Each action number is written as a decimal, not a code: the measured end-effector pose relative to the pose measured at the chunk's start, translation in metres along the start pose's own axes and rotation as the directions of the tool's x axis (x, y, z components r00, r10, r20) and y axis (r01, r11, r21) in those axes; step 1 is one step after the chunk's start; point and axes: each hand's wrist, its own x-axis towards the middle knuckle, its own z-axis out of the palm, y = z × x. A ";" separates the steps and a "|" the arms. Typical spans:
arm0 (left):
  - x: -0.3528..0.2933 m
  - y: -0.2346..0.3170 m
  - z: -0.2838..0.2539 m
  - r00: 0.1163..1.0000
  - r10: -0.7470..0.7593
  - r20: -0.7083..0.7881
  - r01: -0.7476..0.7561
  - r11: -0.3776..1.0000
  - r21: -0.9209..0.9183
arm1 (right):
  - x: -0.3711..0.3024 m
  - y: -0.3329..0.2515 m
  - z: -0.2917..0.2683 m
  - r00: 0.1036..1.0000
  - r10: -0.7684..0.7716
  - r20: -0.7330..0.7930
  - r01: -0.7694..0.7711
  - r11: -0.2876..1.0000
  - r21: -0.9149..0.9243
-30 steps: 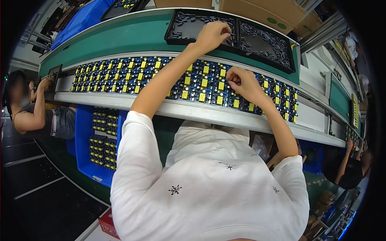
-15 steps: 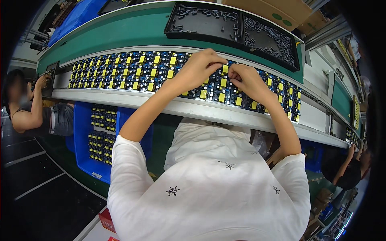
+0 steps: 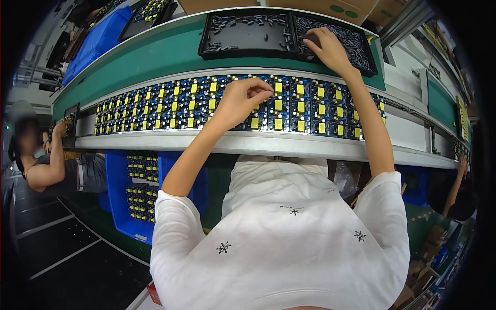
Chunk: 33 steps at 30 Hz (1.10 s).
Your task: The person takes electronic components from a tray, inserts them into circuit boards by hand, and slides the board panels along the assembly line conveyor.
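A long row of circuit boards (image 3: 170,106) with yellow blocks, blue parts and small round parts lies on the conveyor line in front of me. Over the middle of this row is my left hand (image 3: 240,101), its thumb and fingertips pinched together; whatever they hold is too small or hidden. My right hand (image 3: 331,50) reaches across to the right compartment of a black tray (image 3: 253,53), thumb and fingers apart above loose black cylindrical components (image 3: 356,44). More such components (image 3: 248,21) lie scattered in the left compartment.
Below the line on the left stands a blue bin (image 3: 120,206) with stacked boards (image 3: 142,201). A metal rail (image 3: 248,142) edges the line nearest me. One person (image 3: 49,165) works at the far left, another (image 3: 457,191) at the far right. Cardboard boxes (image 3: 336,10) stand behind the tray.
My right hand has left the boards and moved up and away to the tray's right compartment, its fingers parting. The left hand stays over the boards, still pinched.
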 end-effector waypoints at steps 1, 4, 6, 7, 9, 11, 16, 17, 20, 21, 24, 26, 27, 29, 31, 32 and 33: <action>0.000 0.002 0.001 1.000 0.011 0.023 -0.011 0.999 0.030 | 0.002 0.008 0.003 1.000 0.000 -0.020 -0.003 0.993 -0.115; 0.001 0.008 0.008 0.997 0.030 0.072 -0.036 0.995 0.091 | 0.004 0.018 0.004 1.000 -0.015 0.011 0.017 0.986 -0.165; -0.002 0.017 0.012 0.983 0.055 0.176 -0.091 0.975 0.202 | 0.003 0.015 0.005 0.991 -0.064 0.119 0.069 0.997 -0.035; -0.003 0.019 0.014 0.972 0.063 0.228 -0.122 0.960 0.254 | 0.004 0.014 0.004 0.991 -0.060 0.118 0.064 0.997 -0.032; -0.005 0.016 0.020 0.953 0.166 0.253 -0.244 0.917 0.316 | 0.009 0.014 -0.005 0.956 -0.012 0.293 -0.005 0.998 0.056; -0.007 0.015 0.026 0.875 0.366 0.317 -0.476 0.773 0.420 | 0.009 0.019 -0.007 0.927 0.010 0.375 -0.050 0.994 0.097; -0.010 0.016 0.035 0.894 0.271 0.358 -0.427 0.758 0.493 | 0.006 0.031 -0.004 0.960 -0.067 0.270 0.009 0.978 0.207; -0.009 0.016 0.035 0.898 0.261 0.353 -0.417 0.761 0.498 | 0.006 0.032 -0.004 0.967 -0.057 0.249 -0.009 0.967 0.256; -0.008 0.015 0.037 0.908 0.241 0.343 -0.395 0.766 0.507 | 0.005 0.035 -0.003 0.976 -0.034 0.216 -0.037 0.947 0.318; -0.008 0.016 0.038 0.909 0.239 0.341 -0.393 0.764 0.511 | 0.005 0.036 -0.003 0.979 -0.022 0.202 -0.047 0.943 0.329; -0.008 0.016 0.039 0.911 0.235 0.339 -0.389 0.761 0.519 | 0.005 0.041 -0.001 0.985 -0.013 0.174 -0.044 0.945 0.325; -0.009 0.015 0.040 0.907 0.278 0.317 -0.409 0.761 0.504 | 0.004 0.043 -0.001 0.989 -0.028 0.142 -0.015 0.956 0.294; -0.009 0.014 0.040 0.904 0.299 0.306 -0.419 0.760 0.496 | 0.005 0.045 -0.001 0.989 -0.028 0.142 -0.015 0.955 0.295; -0.010 0.015 0.041 0.906 0.300 0.299 -0.417 0.756 0.505 | 0.005 0.047 -0.001 0.991 -0.027 0.134 -0.011 0.961 0.276; -0.011 0.016 0.042 0.910 0.304 0.283 -0.412 0.748 0.521 | 0.005 0.049 -0.001 0.991 -0.026 0.131 -0.010 0.964 0.265; -0.012 0.016 0.043 0.910 0.304 0.284 -0.412 0.748 0.520 | 0.005 0.049 -0.001 0.990 -0.006 0.141 -0.032 0.964 0.264; -0.012 0.015 0.044 0.913 0.312 0.264 -0.408 0.742 0.533 | 0.005 0.050 -0.001 0.988 0.014 0.151 -0.054 0.964 0.262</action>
